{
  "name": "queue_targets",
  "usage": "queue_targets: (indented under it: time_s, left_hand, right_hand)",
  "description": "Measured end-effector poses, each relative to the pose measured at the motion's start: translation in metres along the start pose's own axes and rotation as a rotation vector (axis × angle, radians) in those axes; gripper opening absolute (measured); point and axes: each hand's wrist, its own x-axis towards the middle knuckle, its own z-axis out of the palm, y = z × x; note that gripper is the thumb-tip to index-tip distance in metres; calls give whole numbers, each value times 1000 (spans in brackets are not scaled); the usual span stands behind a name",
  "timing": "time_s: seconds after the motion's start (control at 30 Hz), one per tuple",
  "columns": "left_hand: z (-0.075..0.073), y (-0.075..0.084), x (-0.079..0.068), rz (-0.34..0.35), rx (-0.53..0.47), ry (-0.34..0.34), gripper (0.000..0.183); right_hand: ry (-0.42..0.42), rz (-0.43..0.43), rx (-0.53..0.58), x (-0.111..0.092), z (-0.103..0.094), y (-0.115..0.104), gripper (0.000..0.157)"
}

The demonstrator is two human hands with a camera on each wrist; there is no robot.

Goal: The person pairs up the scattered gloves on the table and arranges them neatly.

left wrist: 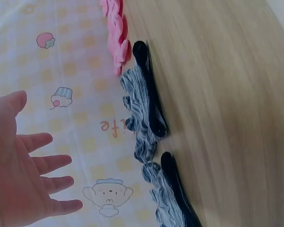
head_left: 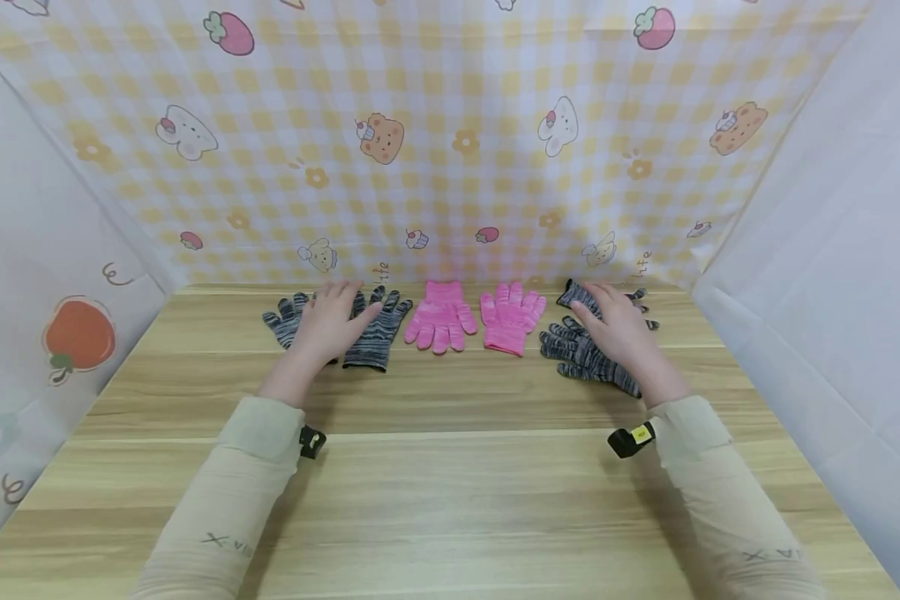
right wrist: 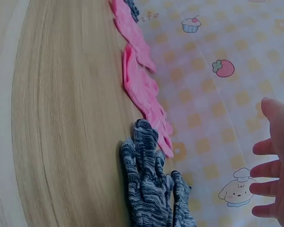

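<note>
My left hand (head_left: 332,321) is over two black-and-grey knit gloves at the left, partly covering one glove (head_left: 288,322) while the other glove (head_left: 377,335) shows beside it. In the left wrist view that hand (left wrist: 21,175) has its fingers spread and holds nothing. Over at the right, my right hand (head_left: 621,327) is above two more grey gloves; the lower one (head_left: 587,357) lies slanted, the upper one (head_left: 574,293) is partly hidden. Loosely extended fingers of the right hand (right wrist: 277,165) grip nothing in the right wrist view.
Between the hands lie two pink gloves, one with fingers toward me (head_left: 442,321) and one with fingers away (head_left: 512,321). All rest at the back of the wooden table (head_left: 480,500), against a checked cloth (head_left: 450,192). White cloth walls (head_left: 832,250) stand at both sides.
</note>
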Motion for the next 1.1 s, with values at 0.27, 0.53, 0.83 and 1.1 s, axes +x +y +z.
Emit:
queue_targets:
  time_s: [0.27, 0.53, 0.83, 1.1]
  left_hand:
    - [10, 10, 4, 21, -97, 50, 69]
    - [19, 21, 7, 43, -291, 84, 52]
    - [31, 35, 14, 10, -409, 109, 43]
    - [40, 45, 18, -44, -496, 87, 43]
  right_hand:
    - [54, 62, 167, -1, 10, -4, 64]
    - [111, 150, 329, -3, 17, -12, 64]
    - [108, 266, 475, -3, 22, -17, 63]
    - [109, 328, 618, 0, 32, -20, 59]
